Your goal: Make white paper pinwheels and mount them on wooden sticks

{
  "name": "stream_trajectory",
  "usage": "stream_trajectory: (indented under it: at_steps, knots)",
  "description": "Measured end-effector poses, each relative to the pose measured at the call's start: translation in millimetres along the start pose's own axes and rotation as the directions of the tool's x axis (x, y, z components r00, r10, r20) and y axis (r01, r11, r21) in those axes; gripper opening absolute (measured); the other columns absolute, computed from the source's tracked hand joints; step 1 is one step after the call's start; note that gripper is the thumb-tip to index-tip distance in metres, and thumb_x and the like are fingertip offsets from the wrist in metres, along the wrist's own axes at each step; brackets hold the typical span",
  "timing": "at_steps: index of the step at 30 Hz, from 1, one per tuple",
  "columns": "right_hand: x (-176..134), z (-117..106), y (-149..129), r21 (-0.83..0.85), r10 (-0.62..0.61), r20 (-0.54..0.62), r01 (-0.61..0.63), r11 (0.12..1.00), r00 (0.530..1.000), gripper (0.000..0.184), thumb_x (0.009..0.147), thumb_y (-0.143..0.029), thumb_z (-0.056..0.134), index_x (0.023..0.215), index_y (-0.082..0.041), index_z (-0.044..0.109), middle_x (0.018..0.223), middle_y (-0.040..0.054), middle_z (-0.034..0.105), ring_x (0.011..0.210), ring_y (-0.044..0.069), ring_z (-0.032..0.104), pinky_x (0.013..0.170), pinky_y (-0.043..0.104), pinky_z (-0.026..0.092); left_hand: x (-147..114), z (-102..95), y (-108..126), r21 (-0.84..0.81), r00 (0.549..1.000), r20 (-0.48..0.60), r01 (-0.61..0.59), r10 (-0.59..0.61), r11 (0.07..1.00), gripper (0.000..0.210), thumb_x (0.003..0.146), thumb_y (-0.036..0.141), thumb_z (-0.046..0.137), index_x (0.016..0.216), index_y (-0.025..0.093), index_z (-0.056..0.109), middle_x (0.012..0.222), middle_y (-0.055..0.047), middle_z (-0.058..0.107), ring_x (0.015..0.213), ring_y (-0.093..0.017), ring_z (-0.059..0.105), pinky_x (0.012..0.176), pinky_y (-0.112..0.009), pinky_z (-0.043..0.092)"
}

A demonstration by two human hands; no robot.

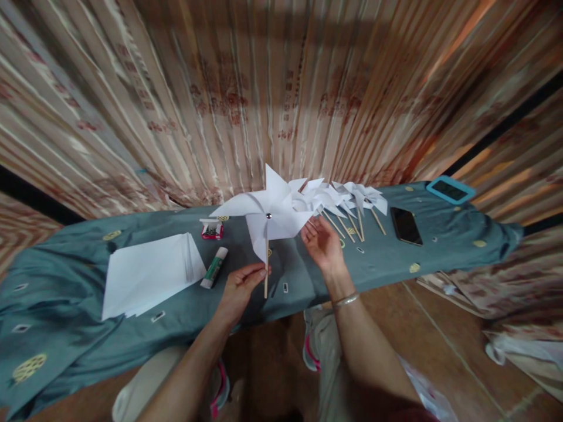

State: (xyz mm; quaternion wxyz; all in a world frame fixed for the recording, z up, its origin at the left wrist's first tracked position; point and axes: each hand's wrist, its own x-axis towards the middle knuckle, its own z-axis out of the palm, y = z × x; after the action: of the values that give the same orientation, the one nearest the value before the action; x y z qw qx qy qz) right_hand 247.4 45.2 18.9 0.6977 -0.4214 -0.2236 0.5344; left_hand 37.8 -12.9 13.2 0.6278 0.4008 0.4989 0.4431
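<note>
A white paper pinwheel [281, 218] with a shiny round pin at its centre stands upright above the cloth. My left hand [241, 287] pinches its thin wooden stick near the lower end. Beside the pinwheel's right blade is my right hand [323, 243], palm turned up and fingers apart; whether its fingertips touch the paper is hard to tell. Behind that hand lie several finished-looking white pinwheels [358, 196] on sticks, overlapping one another. To the left of my left hand rests a green and white glue stick [214, 268].
A stack of white paper [149, 272] lies on the left of the green cloth-covered table [308, 287]. A small red box [212, 229] sits behind the glue stick. Toward the right are a dark phone [406, 225] and a blue-framed device [450, 190]. A patterned curtain [281, 88] hangs behind.
</note>
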Motion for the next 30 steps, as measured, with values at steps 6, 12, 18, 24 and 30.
stream_trajectory:
  at_steps: [6, 12, 18, 24, 30]
  knots:
    - [-16.4, 6.3, -0.2, 0.007, -0.01, 0.046, 0.01, 1.0, 0.999, 0.031, 0.069, -0.053, 0.075, 0.075, -0.024, 0.065, 0.084, 0.0013, 0.073, 0.087, 0.018, 0.069, 0.082, 0.031, 0.055, 1.2, 0.4, 1.9, -0.008, 1.0, -0.02, 0.003, -0.003, 1.0, 0.041, 0.047, 0.047, 0.086, 0.075, 0.019, 0.078, 0.079, -0.008, 0.078, 0.088, -0.027, 0.071, 0.091, -0.039, 0.051]
    - [-37.9, 16.3, 8.0, -0.108, 0.055, 0.18, -0.036, 0.994, 0.982, 0.028, 0.059, -0.047, 0.083, 0.072, -0.025, 0.072, 0.082, 0.0012, 0.073, 0.091, 0.02, 0.066, 0.089, 0.034, 0.049, 5.8, -0.5, -0.2, 0.026, 0.999, -0.039, -0.015, 0.016, 1.0, 0.044, 0.047, 0.051, 0.085, 0.076, 0.018, 0.078, 0.081, -0.007, 0.078, 0.09, -0.027, 0.07, 0.092, -0.039, 0.051]
    - [-52.5, 26.8, 18.9, -0.247, 0.019, 0.266, 0.049, 0.968, 0.964, 0.02, 0.062, -0.039, 0.082, 0.062, -0.022, 0.07, 0.097, 0.0044, 0.073, 0.119, 0.025, 0.056, 0.102, 0.037, 0.039, 10.8, 0.0, -2.3, 0.02, 0.994, -0.098, -0.049, 0.051, 0.999, 0.047, 0.047, 0.051, 0.085, 0.078, 0.016, 0.076, 0.08, -0.008, 0.077, 0.087, -0.027, 0.07, 0.089, -0.039, 0.051]
    - [-61.3, 36.2, 24.4, -0.403, -0.087, 0.352, 0.235, 0.884, 0.932, 0.021, 0.064, -0.036, 0.081, 0.077, -0.022, 0.072, 0.115, 0.0047, 0.069, 0.123, 0.025, 0.054, 0.105, 0.038, 0.038, 15.1, 2.1, -5.1, 0.006, 0.988, -0.12, -0.093, 0.093, 0.996, 0.042, 0.048, 0.045, 0.086, 0.078, 0.016, 0.077, 0.08, -0.006, 0.077, 0.083, -0.024, 0.068, 0.086, -0.038, 0.051]
    - [-61.4, 38.7, 24.9, -0.475, -0.183, 0.308, 0.318, 0.821, 0.934, 0.017, 0.071, -0.036, 0.075, 0.071, -0.021, 0.068, 0.112, 0.0049, 0.07, 0.12, 0.025, 0.056, 0.107, 0.041, 0.037, 15.0, 1.0, -5.4, 0.008, 0.986, -0.139, -0.087, 0.087, 0.996, 0.041, 0.047, 0.045, 0.086, 0.075, 0.017, 0.076, 0.08, -0.006, 0.077, 0.082, -0.024, 0.069, 0.086, -0.038, 0.051]
